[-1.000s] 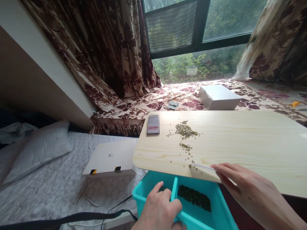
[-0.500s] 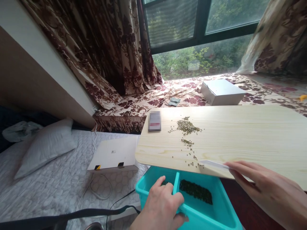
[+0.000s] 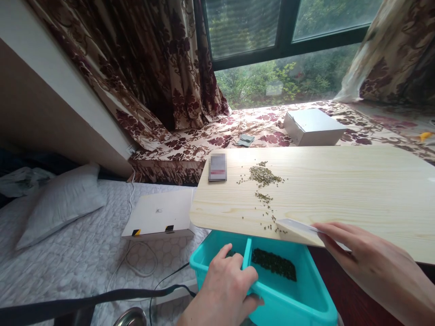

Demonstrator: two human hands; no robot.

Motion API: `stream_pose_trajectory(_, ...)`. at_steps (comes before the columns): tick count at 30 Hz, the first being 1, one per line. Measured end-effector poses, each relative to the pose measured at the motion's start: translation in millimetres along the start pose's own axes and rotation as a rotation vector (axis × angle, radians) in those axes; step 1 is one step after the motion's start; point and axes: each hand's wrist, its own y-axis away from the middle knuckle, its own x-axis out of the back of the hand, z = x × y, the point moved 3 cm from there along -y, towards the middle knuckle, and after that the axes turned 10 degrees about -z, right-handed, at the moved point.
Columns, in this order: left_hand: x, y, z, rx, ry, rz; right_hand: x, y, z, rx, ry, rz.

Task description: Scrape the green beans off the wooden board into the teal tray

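Note:
My left hand (image 3: 231, 283) is closed on the near rim of a turquoise two-compartment bin (image 3: 292, 299), around the end of its divider. In my right hand (image 3: 363, 253) is a thin white card (image 3: 299, 226), pinched between thumb and fingers and slanted with its far edge low at the tabletop. That edge touches or nearly touches a few scattered small green beans (image 3: 273, 219) by the table's near edge. Farther back lies a loose pile of the same beans (image 3: 264, 175). A dark green layer (image 3: 274, 264) covers part of the right compartment's floor; my left hand hides much of the left one.
The light wooden table (image 3: 340, 190) carries a small blurred packet (image 3: 218, 167). A white box (image 3: 159, 213) lies on the quilted bed at left, with cables nearby. Behind the table, a silver-grey box (image 3: 314, 127) and a folded cloth (image 3: 245, 140) rest on the window seat.
The card in my right hand has moved slightly left, its edge now closer to the scattered beans. My left hand keeps its hold on the bin. The whole view has shifted slightly.

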Motion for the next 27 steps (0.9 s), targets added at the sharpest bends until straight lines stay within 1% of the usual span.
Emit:
stream_pose_trajectory(4,3.1,1.5,1.8,0.009,0.003,-0.008,-0.8,2.6,-6.8,0.068,-0.073,-0.060)
stream_pose_trajectory(5,3.4,2.1,1.9,0.010,0.003,-0.005,-1.4,1.8,-9.1,0.086,-0.085,-0.058)
stream_pose_trajectory(9,2.5,5.4,0.2,0.020,-0.003,-0.001,-4.3,-9.6,-18.4,0.122,-0.019,0.067)
stream_pose_trajectory(11,1.7,7.4,-1.7,0.025,-0.007,0.006,-6.8,-16.0,-22.9,0.136,0.014,0.086)
stream_pose_trajectory(14,1.4,10.4,-5.6,0.039,-0.004,0.031,-6.7,-18.9,-30.1,0.172,-0.009,0.043)
stream_pose_trajectory(17,1.2,13.3,-10.1,0.052,0.002,0.055,-2.0,-15.4,-38.6,0.254,-0.097,-0.033)
stream_pose_trajectory(19,0.0,15.5,-13.6,0.057,0.006,0.067,1.0,-15.0,-43.8,0.289,-0.120,-0.046)
stream_pose_trajectory(21,-2.4,18.3,-17.7,0.059,0.009,0.076,2.2,-19.6,-47.3,0.263,-0.081,-0.008)
stream_pose_trajectory(24,-6.1,24.2,-24.8,0.068,0.011,0.101,-0.6,-33.7,-50.1,0.159,0.022,0.051)
stream_pose_trajectory(27,-7.3,30.6,-31.2,0.087,0.014,0.137,-5.8,-47.8,-50.7,0.079,0.102,0.074)
